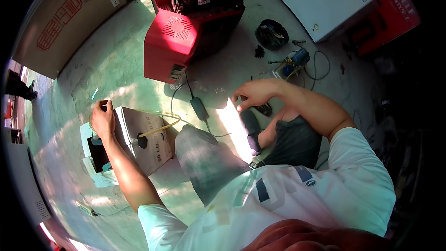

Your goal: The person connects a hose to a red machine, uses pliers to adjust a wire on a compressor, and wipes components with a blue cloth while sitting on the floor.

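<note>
My left hand (103, 119) is at the far left corner of a whitish carton (147, 135), its fingers curled in. Whatever they hold, if anything, is hidden. A yellow hose (173, 120) loops over the carton toward a dark opening (142, 141) in its side. Left of my forearm stands an open box with pale blue-green flaps (108, 178). My right hand (253, 94) hovers near my shoe with bent fingers apart and nothing visible between them.
Ahead stands a red machine casing (171, 42) with exposed parts behind. A black power adapter (199, 108) and cord lie on the floor. To the right are a black bowl of tools (272, 34), a blue pump-like device (297, 60) and a white cabinet (320, 4). A large cardboard box (69, 23) stands left.
</note>
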A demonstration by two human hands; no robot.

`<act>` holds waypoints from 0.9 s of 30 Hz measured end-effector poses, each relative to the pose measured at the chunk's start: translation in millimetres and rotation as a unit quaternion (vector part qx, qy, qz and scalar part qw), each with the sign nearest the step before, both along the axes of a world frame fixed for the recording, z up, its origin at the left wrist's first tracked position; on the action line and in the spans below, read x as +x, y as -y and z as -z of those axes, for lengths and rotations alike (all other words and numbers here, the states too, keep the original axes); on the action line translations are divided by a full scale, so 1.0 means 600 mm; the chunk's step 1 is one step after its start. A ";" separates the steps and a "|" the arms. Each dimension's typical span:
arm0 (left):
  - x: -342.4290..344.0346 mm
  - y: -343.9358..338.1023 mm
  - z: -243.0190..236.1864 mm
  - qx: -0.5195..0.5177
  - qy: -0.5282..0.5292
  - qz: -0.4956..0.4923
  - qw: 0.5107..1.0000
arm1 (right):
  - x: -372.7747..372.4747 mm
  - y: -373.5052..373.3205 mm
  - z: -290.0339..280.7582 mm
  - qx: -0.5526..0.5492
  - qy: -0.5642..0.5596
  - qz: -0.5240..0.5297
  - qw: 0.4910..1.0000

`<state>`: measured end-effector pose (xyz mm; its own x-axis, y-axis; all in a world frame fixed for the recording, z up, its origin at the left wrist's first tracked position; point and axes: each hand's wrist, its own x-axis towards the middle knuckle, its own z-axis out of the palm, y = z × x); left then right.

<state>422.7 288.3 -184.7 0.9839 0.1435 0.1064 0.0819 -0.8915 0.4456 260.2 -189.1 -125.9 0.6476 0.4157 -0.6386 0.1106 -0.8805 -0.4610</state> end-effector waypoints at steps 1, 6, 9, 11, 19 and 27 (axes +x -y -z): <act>-0.001 0.000 0.000 0.009 0.007 0.002 1.000 | 0.002 0.000 0.002 -0.002 0.000 -0.002 1.000; -0.001 0.000 -0.001 0.001 -0.001 0.004 1.000 | 0.017 0.003 0.004 0.003 -0.029 0.036 0.999; 0.000 0.001 -0.002 0.009 -0.006 0.002 1.000 | 0.029 0.009 0.003 0.011 -0.015 0.060 0.998; -0.001 0.002 -0.002 -0.007 -0.008 0.001 1.000 | 0.038 0.014 0.004 0.011 -0.020 0.087 0.996; -0.001 -0.002 -0.002 0.010 -0.004 0.000 1.000 | 0.162 0.078 -0.008 0.112 0.149 0.222 0.957; 0.000 0.000 -0.002 0.019 -0.010 -0.008 1.000 | 0.389 0.089 0.027 0.354 0.262 0.582 0.684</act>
<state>422.6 288.4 -183.6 0.9834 0.1555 0.0930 0.1046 -0.9065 0.4091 493.7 -242.3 -142.3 0.8660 -0.4903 -0.0984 -0.1622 -0.0891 -0.9827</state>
